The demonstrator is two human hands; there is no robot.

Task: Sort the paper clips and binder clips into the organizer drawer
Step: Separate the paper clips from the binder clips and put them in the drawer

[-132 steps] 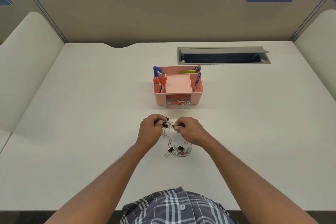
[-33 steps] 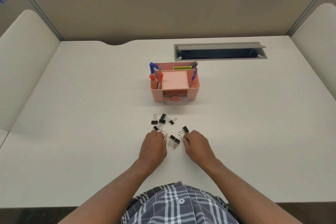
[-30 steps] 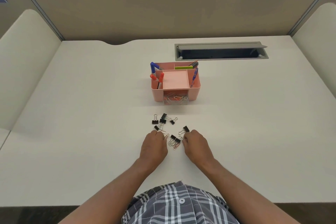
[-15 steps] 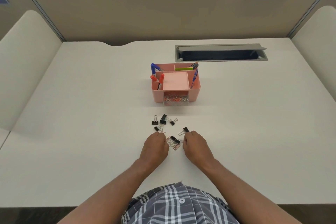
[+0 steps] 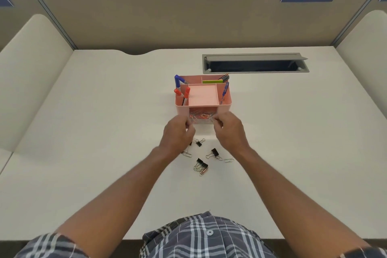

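— Head view puts both our hands at the mouth of the clear drawer (image 5: 201, 117) in the front of the pink organizer (image 5: 225, 105). Which step do we call this?

— A drop-off, we'd judge. Our left hand (image 5: 178, 135) and right hand (image 5: 230, 130) are curled, fingertips pinched at the drawer's two front corners. Motion blur hides what is between the fingers, so we cannot tell whether they grip clips, the drawer's edge, or nothing.

— And the clips themselves?

— Coloured paper clips (image 5: 201, 115) already lie in the drawer. On the desk (image 5: 104, 132), nearer us, several are unsorted: a binder clip (image 5: 198, 143) just behind the left hand, another binder clip (image 5: 214, 152) to its right, a tangle of binder clips and paper clips (image 5: 201, 166) nearest us, and a lone silver paper clip (image 5: 228, 160) (small, easy to miss).

— So the next move?

— If we hold clips, let them fall inside the drawer's walls. Then we go back for the tangle, which will likely need teasing apart or lifting as one bunch. The task looks partway done.
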